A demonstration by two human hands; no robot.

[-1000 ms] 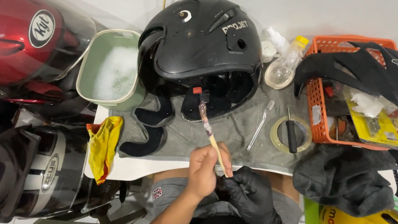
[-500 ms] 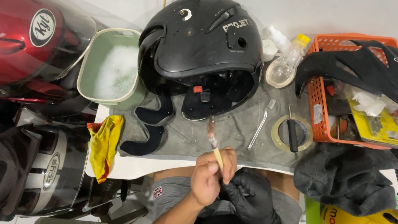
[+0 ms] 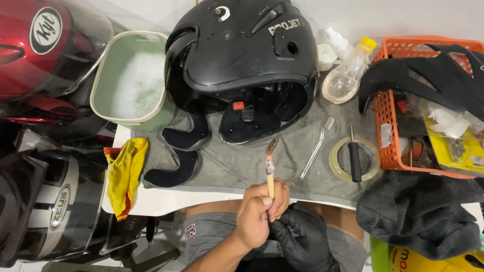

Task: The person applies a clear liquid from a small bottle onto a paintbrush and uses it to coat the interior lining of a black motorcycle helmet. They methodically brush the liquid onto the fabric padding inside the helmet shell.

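My bare left hand grips the wooden handle of a small brush at the near table edge, bristles pointing away from me. Beside it, my right hand, in a black glove, is curled against the left hand at the handle's lower end. A black open-face helmet lies on a grey mat just beyond the brush tip, not touching it. Two black cheek pads lie to the left of the brush.
A green basin of foamy water stands left of the helmet, with a yellow cloth below it. To the right are a clear-handled tool, a tape roll, bottles and an orange basket. Other helmets crowd both sides.
The brush has drawn back from the black helmet's lower edge toward me, and both hands have come together at the table edge.
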